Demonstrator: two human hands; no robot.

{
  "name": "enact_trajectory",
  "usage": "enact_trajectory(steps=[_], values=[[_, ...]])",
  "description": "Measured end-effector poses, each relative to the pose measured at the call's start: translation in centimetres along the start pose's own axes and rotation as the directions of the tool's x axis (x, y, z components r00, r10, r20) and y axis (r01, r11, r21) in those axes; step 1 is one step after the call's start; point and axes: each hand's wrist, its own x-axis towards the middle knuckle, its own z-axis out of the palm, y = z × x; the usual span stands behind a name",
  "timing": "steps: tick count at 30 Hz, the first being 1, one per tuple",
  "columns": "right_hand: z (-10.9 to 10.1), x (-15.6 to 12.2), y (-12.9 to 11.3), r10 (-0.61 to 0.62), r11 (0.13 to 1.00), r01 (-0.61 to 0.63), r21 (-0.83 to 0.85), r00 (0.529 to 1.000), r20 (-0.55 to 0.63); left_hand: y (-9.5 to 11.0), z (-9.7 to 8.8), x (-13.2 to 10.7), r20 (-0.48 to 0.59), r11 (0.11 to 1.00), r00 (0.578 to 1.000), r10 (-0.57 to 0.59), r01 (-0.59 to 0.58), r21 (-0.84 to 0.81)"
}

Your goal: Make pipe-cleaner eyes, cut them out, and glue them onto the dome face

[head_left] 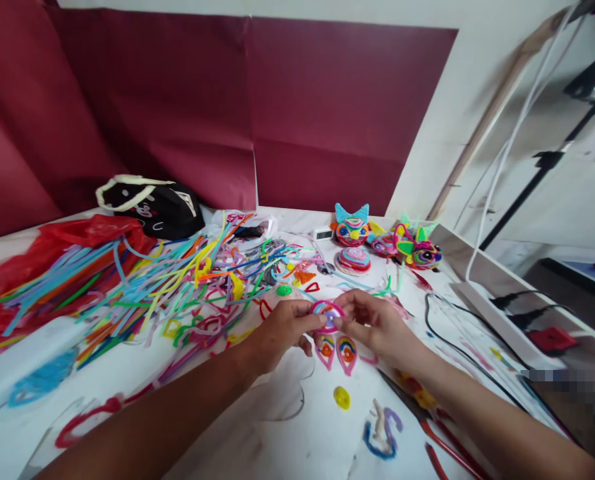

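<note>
Between both hands, above the white tabletop, is a pink-rimmed pipe-cleaner piece (328,318) with blue and purple strands inside. My left hand (288,327) pinches its left edge between thumb and fingers. From the other side, my right hand (370,323) grips the right edge the same way. Just below the fingers are two pink-edged petal shapes (347,353) with orange middles; whether they join the held piece I cannot tell. A yellow coil (342,398) lies nearer to me, beside curled blue and purple pipe cleaners (383,433).
Loose pipe cleaners (172,280) spread across the left, some in a red plastic bag (97,233). Behind stands a black pouch (162,210). Finished colourful figures (352,227) sit at the back right. Red-handled scissors (427,420) lie under my right forearm, near a power strip (507,327).
</note>
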Motion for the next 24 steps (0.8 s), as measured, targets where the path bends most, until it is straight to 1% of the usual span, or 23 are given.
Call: enact_trajectory(steps=[1, 2, 3, 4, 5, 6, 7, 8, 9, 10, 12, 15, 17, 19, 21, 24], values=[[0.1, -0.1, 0.1, -0.134, 0.982, 0.125, -0.141, 0.989, -0.054, -0.1, 0.0, 0.1, -0.028, 1.000, 1.000, -0.003, 0.003, 0.002], [0.2, -0.3, 0.1, -0.276, 0.927, 0.247, -0.283, 0.959, -0.069, -0.2, 0.0, 0.1, -0.054, 1.000, 0.999, -0.002, 0.003, 0.001], [0.2, -0.3, 0.0, -0.396, 0.851, 0.349, -0.392, 0.917, -0.042, -0.2, 0.0, 0.2, -0.074, 1.000, 0.997, 0.000, 0.000, -0.002], [0.2, -0.3, -0.1, -0.474, 0.787, 0.427, -0.445, 0.881, 0.008, -0.1, 0.0, 0.2, -0.088, 1.000, 0.996, 0.005, -0.005, -0.004], [0.1, -0.1, -0.3, -0.519, 0.746, 0.484, -0.457, 0.853, 0.056, 0.0, -0.1, 0.2, -0.098, 1.000, 0.995, 0.015, -0.015, -0.005], [0.0, 0.4, -0.5, -0.540, 0.730, 0.516, -0.448, 0.837, 0.086, 0.1, -0.3, 0.2, -0.108, 1.000, 0.994, 0.028, -0.028, 0.001], [-0.2, 1.2, -0.6, -0.532, 0.734, 0.516, -0.441, 0.841, 0.099, 0.3, -0.5, 0.2, -0.123, 0.999, 0.991, 0.045, -0.044, 0.011], [-0.4, 2.3, -0.6, -0.502, 0.752, 0.491, -0.439, 0.859, 0.101, 0.4, -0.8, 0.1, -0.143, 0.998, 0.988, 0.063, -0.061, 0.023], [-0.7, 3.7, -0.5, -0.458, 0.774, 0.446, -0.449, 0.885, 0.088, 0.5, -1.1, 0.1, -0.168, 0.997, 0.982, 0.080, -0.076, 0.032], [-0.9, 5.4, -0.2, -0.377, 0.788, 0.361, -0.499, 0.923, 0.071, 0.6, -1.5, 0.0, -0.196, 0.995, 0.976, 0.096, -0.091, 0.036], [-1.1, 9.6, 0.7, -0.313, 0.785, 0.284, -0.550, 0.949, 0.044, 0.5, -2.5, -0.1, -0.263, 0.993, 0.957, 0.119, -0.118, 0.021], [-0.7, 16.3, 2.8, -0.203, 0.763, 0.196, -0.616, 0.977, 0.059, -0.2, -4.2, -0.2, -0.351, 0.987, 0.925, 0.146, -0.160, -0.010], [0.0, 20.3, 4.2, -0.126, 0.736, 0.145, -0.661, 0.989, 0.076, -0.7, -5.4, -0.2, -0.399, 0.983, 0.902, 0.166, -0.181, 0.000], [0.8, 23.5, 5.4, -0.058, 0.706, 0.103, -0.701, 0.994, 0.088, -1.0, -6.5, -0.1, -0.446, 0.980, 0.876, 0.185, -0.196, 0.020], [1.6, 25.9, 6.4, 0.003, 0.674, 0.070, -0.736, 0.995, 0.098, -1.2, -7.5, 0.0, -0.496, 0.980, 0.847, 0.192, -0.196, 0.044], [2.4, 28.1, 7.7, 0.077, 0.625, 0.040, -0.779, 0.991, 0.112, -1.2, -8.3, 0.2, -0.546, 0.979, 0.814, 0.200, -0.190, 0.075]])
